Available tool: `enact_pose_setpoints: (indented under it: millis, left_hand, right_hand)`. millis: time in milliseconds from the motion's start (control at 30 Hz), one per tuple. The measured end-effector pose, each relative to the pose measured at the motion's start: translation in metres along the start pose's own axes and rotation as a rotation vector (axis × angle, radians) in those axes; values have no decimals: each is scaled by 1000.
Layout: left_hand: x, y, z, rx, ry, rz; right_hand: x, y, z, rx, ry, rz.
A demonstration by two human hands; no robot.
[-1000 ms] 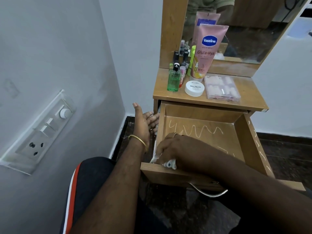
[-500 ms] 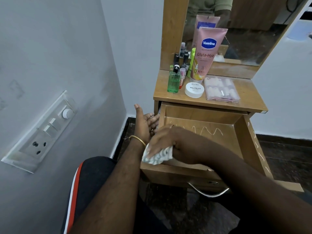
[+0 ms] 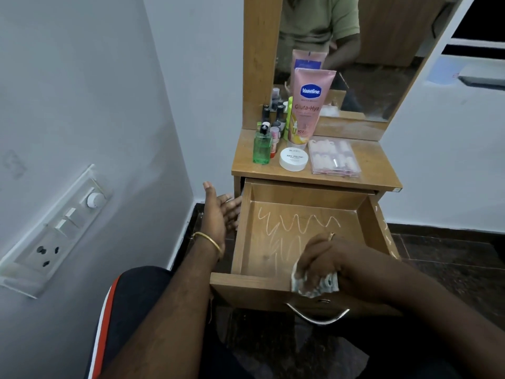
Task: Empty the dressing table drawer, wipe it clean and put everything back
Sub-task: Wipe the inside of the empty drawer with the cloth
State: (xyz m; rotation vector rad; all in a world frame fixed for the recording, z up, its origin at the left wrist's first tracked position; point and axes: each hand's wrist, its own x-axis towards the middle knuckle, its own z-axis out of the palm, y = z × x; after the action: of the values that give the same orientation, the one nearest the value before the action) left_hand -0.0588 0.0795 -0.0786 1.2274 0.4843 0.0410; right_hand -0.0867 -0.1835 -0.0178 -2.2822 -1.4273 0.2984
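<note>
— Drawer first: where does it stand?

— Pulled-out wooden drawer (image 3: pixel 273 283) of the dressing table, open towards me, its bottom bare but for pale zigzag chalk-like marks (image 3: pixel 297 218) across the far half and fainter streaks nearer. A curved metal handle (image 3: pixel 318 317) hangs on its near front.

— And your hands?

— My right hand (image 3: pixel 325 258) is at the near right corner of the drawer, fingers clenched round a crumpled white patterned cloth (image 3: pixel 314 287) that spills over the front edge. My left hand (image 3: pixel 218 214) is just outside the drawer's left wall, fingers straight and relaxed, gripping nothing; whether the fingertips touch the wall I cannot tell. A gold bangle (image 3: pixel 209 240) sits on that wrist.

— What's on the tabletop (image 3: pixel 382 176)?

— A pink Vaseline tube (image 3: pixel 307 105) standing against the mirror (image 3: pixel 369 64), a green clear bottle with a black cap (image 3: pixel 261 149) at the left, small dark nail polish bottles (image 3: pixel 273 119) behind it, a round white nail polish remover tub (image 3: pixel 293 159) in the middle, and a clear plastic box of false nails (image 3: pixel 334 158) to the right.

— Anything else?

— A white switchboard with sockets (image 3: pixel 57 231) on the left wall.
</note>
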Motion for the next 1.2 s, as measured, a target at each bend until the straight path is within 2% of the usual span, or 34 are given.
enact_pose_setpoints:
  millis: [167,233,300,367,433,500,600,667,767,833,933,1100,1200]
  left_hand:
    - [-16,0,-7,16,17,83]
    - [-25,0,-15,27,32,99]
    - [-32,3,-16,64,76,141]
    - [-40,13,-6,156,115,246]
    - [-52,25,17,299,85,375]
    - [-70,31,45,447,-10,449]
    - [-93,15,89,720,-159,443]
    - [-97,-6,110,990,-254,482]
    - [-97,-25,127,1297,-241,486]
    - [-100,-30,131,1346,-217,486]
    - [-101,-33,131,1392,-244,478]
    - [-101,-33,131,1426,-275,430]
    - [-99,-33,129,1375,-269,415]
  right_hand:
    - [-48,-3,-29,-141,-4,85]
    - [-71,-2,-43,-55,107,73]
    - [-101,3,-58,-10,305,72]
    - [-134,13,-67,-39,447,146]
    - [-156,23,-73,-85,519,250]
    - [-158,27,-73,-107,509,305]
    - [-153,35,-66,-114,433,367]
    - [-155,50,-56,-104,305,431]
    - [-160,68,-44,-120,71,465]
    - [-162,73,-39,-91,11,408]
    - [-164,81,-32,-93,21,349]
    - [-149,96,-27,-310,163,450]
    - [-140,108,-24,-283,240,539]
